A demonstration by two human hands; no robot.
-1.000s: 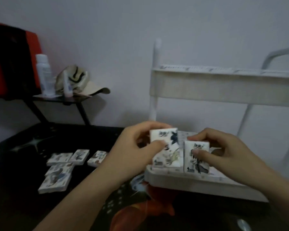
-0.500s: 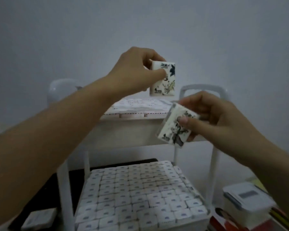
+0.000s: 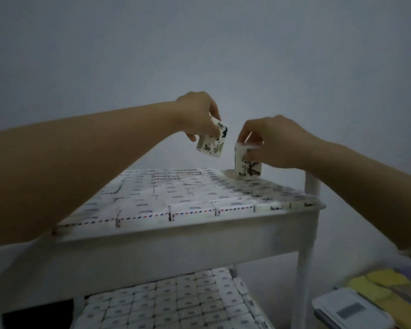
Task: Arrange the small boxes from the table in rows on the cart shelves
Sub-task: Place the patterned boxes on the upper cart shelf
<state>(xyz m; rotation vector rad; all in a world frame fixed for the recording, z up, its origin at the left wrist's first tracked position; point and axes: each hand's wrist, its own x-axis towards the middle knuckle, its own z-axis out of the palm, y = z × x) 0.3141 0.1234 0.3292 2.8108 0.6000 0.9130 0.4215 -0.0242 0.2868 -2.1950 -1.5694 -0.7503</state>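
1. Dim grey wall behind, white cart (image 3: 303,281) in front, its top shelf (image 3: 176,243) already covered in packed rows (image 3: 176,200) of small boxes, and the lower boxes (image 3: 176,302) look just as tight
2. Right hand (image 3: 278,143) has its fingers clamped on the right box (image 3: 248,168) from above. It's upright, long axis vertical, at the far right corner of the top shelf
3. Left hand (image 3: 197,115) pinches the left box (image 3: 212,144), tilted, in the air just beside and higher, so I'd guess the right one lands first
4. Can't tell if the right box actually touches down or whether a free slot sits under it, the shot's blurry and the tabletop isn't visible
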